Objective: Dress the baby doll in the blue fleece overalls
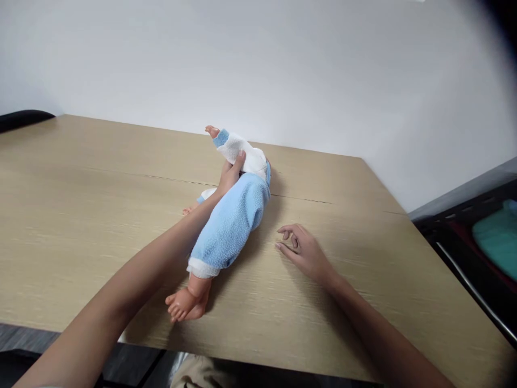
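A baby doll (232, 221) in a white top and light blue fleece trousers lies on its side on the wooden table, its bare feet toward me. My left hand (232, 172) is closed around its upper body on the chest side, thumb resting on the white fabric. One doll arm sticks up to the upper left; the other lies low, partly behind my left forearm. The doll's head is hidden from view. To the right of the doll, my right hand (301, 248) hovers just over the table with curled fingers apart and nothing between them.
The wooden table (100, 226) runs up to a plain white wall (242, 64). A black chair edge (26, 117) shows at the far left. Beyond the table's right edge stands a dark object with teal fabric (498, 237) on it.
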A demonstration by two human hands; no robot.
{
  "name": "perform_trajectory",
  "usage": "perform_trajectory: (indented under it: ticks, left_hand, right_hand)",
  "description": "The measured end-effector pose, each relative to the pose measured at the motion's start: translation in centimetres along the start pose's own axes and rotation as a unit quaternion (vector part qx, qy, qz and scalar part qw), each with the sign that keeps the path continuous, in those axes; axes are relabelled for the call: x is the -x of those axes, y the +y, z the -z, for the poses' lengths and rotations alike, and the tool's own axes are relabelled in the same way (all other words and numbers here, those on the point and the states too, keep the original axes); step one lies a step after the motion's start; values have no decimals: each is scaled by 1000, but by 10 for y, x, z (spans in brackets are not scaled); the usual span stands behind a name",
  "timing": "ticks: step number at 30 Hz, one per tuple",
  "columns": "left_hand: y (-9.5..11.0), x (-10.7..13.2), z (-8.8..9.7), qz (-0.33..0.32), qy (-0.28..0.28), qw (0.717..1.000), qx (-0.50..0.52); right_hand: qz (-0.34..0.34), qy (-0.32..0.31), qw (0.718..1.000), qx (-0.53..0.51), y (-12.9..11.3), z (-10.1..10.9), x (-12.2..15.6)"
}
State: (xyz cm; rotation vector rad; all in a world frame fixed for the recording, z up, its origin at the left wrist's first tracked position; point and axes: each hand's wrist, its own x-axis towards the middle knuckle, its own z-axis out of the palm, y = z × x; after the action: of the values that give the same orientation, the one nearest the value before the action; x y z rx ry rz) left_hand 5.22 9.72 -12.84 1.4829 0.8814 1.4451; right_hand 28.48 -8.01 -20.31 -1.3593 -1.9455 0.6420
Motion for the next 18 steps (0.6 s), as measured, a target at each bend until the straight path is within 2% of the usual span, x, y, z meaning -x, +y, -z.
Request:
perform_trajectory:
  ticks: [3, 6, 18]
  left_hand:
    - [-14, -2, -1, 35, 13, 997, 60]
    - [-21, -3, -4, 31, 11, 997, 63]
    - [-19, 1, -16, 2, 12, 1000, 20]
  right_hand:
    - [5, -1, 1000, 0, 1, 0, 0]
    - [10, -2, 1000, 8, 1, 1, 0]
    - [35, -4, 999, 40, 1, 1, -2]
